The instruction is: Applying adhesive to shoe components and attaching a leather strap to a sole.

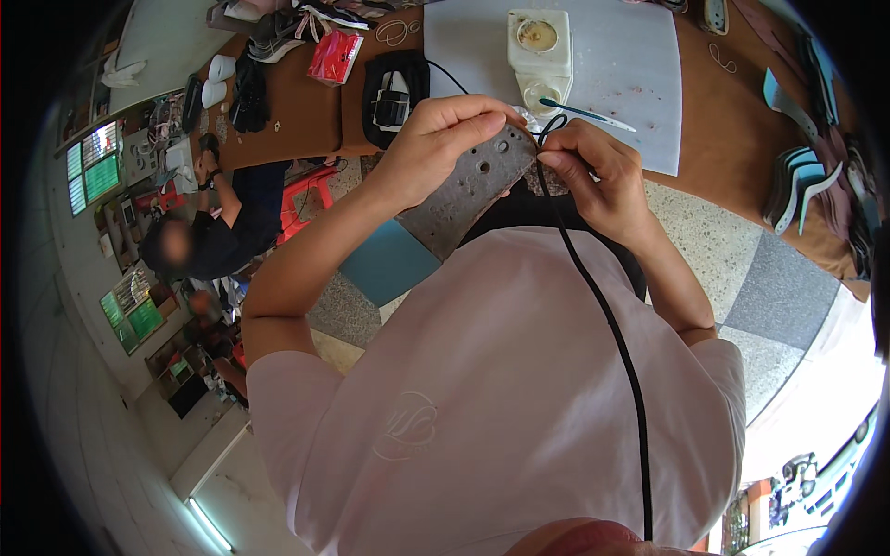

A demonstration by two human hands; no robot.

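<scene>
Grey holed piece (443,206) is held short of the white container (541,57), long axis slanted toward it, clamped by left hand (443,141); right hand's (603,176) fingertips are pinched at container-side end, contents unclear.

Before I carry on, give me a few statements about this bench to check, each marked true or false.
1. The left hand holds a grey board with holes. True.
2. The right hand is far from the board. False: it is close to the board's right end.
3. The white container stands on the pale sheet. True.
4. The brush lies left of the container. False: it reaches out to the right, on the near side.
5. A red packet lies left of the container. True.
</scene>
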